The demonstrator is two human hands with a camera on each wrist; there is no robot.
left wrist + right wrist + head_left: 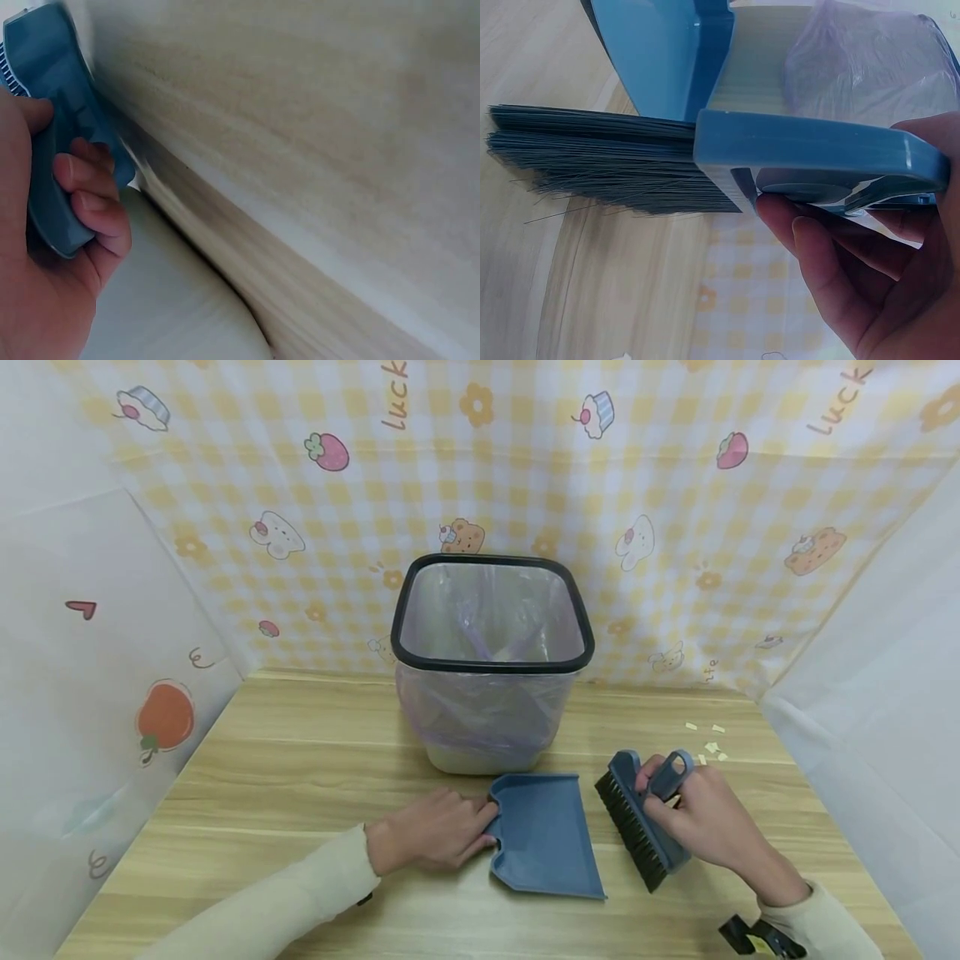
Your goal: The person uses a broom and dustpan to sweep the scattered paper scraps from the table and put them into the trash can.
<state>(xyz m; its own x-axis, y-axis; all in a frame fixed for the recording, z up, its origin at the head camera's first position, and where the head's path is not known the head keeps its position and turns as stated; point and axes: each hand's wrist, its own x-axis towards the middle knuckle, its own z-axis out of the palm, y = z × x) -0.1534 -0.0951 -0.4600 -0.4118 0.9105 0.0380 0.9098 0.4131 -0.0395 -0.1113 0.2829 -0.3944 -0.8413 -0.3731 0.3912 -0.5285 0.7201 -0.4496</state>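
My left hand (435, 831) grips the handle end of a blue dustpan (543, 835), its wide lip facing right over the table. The left wrist view shows curled fingers (90, 184) around the blue handle. With my right hand (705, 810) I hold a blue hand brush (637, 818) with dark bristles, tilted, its looped handle end up. In the right wrist view the fingers curl at the brush's back (817, 139), and its bristles (607, 161) point away from the palm. A small gap separates bristles and dustpan lip in the head view.
A bin (491, 718) with a black rim and a thin purple liner stands behind the dustpan. Several small pale scraps (711, 747) lie at the back right of the wooden table (300, 752). Patterned cloth (510, 468) hangs along the back, with white sheets at both sides.
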